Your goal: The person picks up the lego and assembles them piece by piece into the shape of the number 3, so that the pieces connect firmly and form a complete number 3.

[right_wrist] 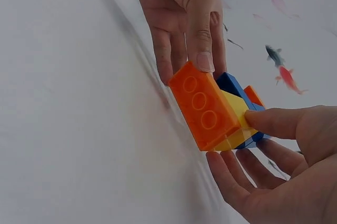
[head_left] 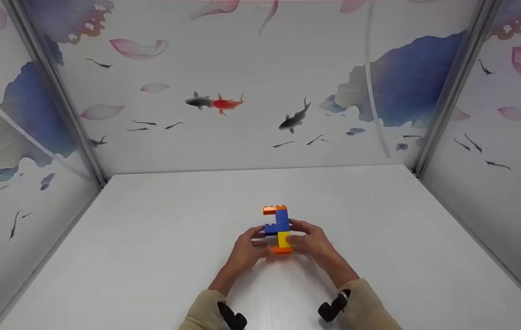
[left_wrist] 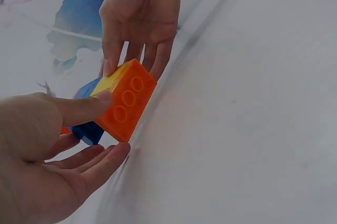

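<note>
Both hands hold one stack of toy building blocks (head_left: 282, 220) above the white table. An orange block (head_left: 269, 210) sits at its far end, blue blocks (head_left: 282, 217) follow, then a yellow block (head_left: 284, 239), with another orange block (right_wrist: 202, 109) nearest the person. That near orange block shows its hollow underside with round tubes in both wrist views. My left hand (head_left: 246, 252) grips the stack from the left, thumb at the near orange block's edge. From the right, my right hand (head_left: 315, 240) pinches it, thumb on the yellow block (right_wrist: 237, 109) and fingers along the opposite side.
A white tabletop (head_left: 150, 238) spreads beneath the hands. White panels (head_left: 251, 59) printed with fish and petals stand at the back and both sides, with metal posts (head_left: 58, 91) at the corners. Black wrist devices (head_left: 333, 307) sit at both sleeve cuffs.
</note>
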`<move>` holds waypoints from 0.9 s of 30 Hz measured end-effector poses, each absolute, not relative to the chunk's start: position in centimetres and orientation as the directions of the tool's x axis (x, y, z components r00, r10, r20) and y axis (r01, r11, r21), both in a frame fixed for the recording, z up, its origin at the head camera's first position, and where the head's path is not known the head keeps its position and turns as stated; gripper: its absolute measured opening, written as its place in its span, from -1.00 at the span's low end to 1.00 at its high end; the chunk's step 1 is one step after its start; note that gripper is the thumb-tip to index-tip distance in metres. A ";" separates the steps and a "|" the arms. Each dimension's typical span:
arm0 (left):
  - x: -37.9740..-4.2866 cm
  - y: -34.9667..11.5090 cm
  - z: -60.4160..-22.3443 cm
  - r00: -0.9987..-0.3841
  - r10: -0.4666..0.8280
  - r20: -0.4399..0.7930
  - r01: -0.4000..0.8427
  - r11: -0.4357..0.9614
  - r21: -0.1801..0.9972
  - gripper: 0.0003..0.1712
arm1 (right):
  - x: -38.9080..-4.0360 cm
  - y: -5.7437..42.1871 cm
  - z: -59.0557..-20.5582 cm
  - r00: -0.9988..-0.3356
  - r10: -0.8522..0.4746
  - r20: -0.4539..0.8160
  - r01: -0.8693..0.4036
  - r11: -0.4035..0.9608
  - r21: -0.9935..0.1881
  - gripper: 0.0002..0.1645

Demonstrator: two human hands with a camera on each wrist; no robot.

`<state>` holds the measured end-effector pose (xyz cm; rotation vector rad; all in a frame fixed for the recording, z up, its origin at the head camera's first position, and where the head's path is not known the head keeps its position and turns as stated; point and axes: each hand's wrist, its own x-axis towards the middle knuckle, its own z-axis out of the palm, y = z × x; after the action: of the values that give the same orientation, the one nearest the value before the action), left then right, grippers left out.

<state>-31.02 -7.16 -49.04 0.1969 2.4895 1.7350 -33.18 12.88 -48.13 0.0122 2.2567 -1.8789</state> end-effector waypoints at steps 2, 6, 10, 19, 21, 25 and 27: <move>-31.0 -7.1 -49.2 -0.987 0.161 -0.014 0.046 0.358 0.932 -0.25 | -33.2 12.9 -48.4 -0.974 -0.126 -0.186 0.163 0.174 -0.971 -0.28; -31.0 -7.1 -49.3 -0.987 0.161 -0.020 0.042 0.370 0.928 -0.25 | -33.3 12.8 -48.7 -0.970 -0.123 -0.210 0.187 0.174 -0.967 -0.28; -31.0 -6.9 -49.0 -0.987 0.155 -0.048 0.017 0.394 0.919 -0.25 | -33.6 12.7 -48.8 -0.970 -0.117 -0.214 0.191 0.179 -0.965 -0.28; -31.2 -6.5 -48.8 -0.988 0.093 -0.122 -0.070 0.431 0.899 -0.27 | -33.4 12.6 -48.7 -0.973 -0.110 -0.203 0.174 0.224 -0.959 -0.34; -31.2 -6.4 -48.8 -0.988 0.082 -0.131 -0.083 0.432 0.898 -0.27 | -33.4 12.5 -48.7 -0.973 -0.105 -0.206 0.178 0.233 -0.956 -0.35; -31.0 -6.1 -49.0 -0.991 0.043 -0.129 -0.098 0.435 0.895 -0.31 | -33.3 12.3 -48.8 -0.973 -0.105 -0.207 0.181 0.212 -0.960 -0.37; -30.9 -6.0 -49.0 -0.992 0.023 -0.127 -0.105 0.430 0.897 -0.35 | -33.3 12.3 -48.9 -0.972 -0.109 -0.206 0.182 0.197 -0.963 -0.38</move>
<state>-30.86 -6.02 -48.98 -0.0736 2.5537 1.6147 -33.30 12.29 -48.89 0.0699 2.2420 -1.8549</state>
